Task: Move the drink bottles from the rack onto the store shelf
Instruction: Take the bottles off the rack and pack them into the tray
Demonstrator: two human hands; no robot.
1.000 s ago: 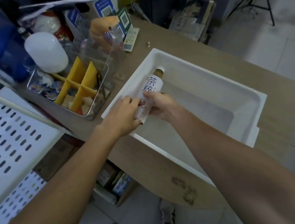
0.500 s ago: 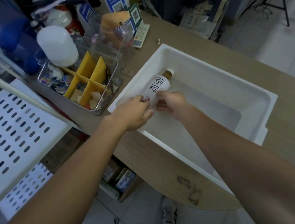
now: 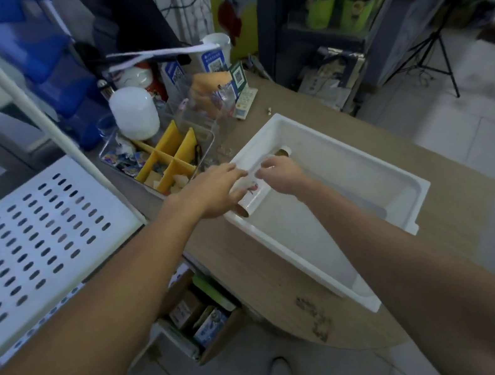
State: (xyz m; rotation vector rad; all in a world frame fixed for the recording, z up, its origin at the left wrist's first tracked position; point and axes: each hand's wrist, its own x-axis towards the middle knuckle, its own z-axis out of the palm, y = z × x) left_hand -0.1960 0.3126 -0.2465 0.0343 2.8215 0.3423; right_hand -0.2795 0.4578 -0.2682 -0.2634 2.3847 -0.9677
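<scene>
A drink bottle (image 3: 254, 193) with a white label and brown liquid lies on its side in the white tray (image 3: 329, 225), against the tray's left wall, cap pointing away from me. My left hand (image 3: 213, 190) lies over its lower part and my right hand (image 3: 280, 175) grips it nearer the cap. Both hands hide most of the label. The image is blurred around the fingers. The white perforated store shelf (image 3: 18, 244) stands to the left, with nothing on the part I can see.
The tray sits on a wooden counter (image 3: 443, 219). Left of it stand a clear organiser with yellow dividers (image 3: 169, 164) and a white dome lamp (image 3: 133, 111). A white shelf post (image 3: 26, 104) slants between shelf and counter. A cardboard box (image 3: 203, 320) sits below on the floor.
The bottle has slid a little toward the tray's near-left rim, and my hands now cover more of its label. My view has tilted up, showing more of the room.
</scene>
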